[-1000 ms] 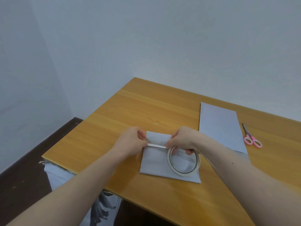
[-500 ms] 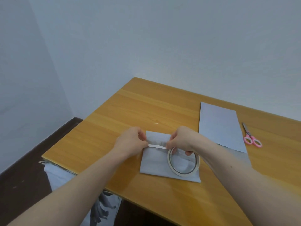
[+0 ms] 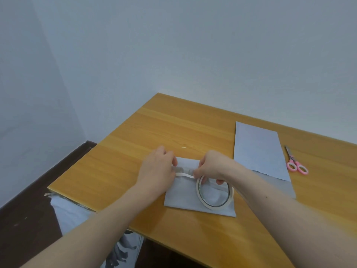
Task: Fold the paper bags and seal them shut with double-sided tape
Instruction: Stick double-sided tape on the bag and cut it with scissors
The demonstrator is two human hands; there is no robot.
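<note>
No legible text anywhere — no labels, brands, numbers.

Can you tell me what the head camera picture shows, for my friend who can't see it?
Two hands stretch a white tape strip across a folded grey paper bag on a wooden table: the left hand pinches its end, the right hand holds the tape roll. Another bag and pink scissors lie to the right.
</note>
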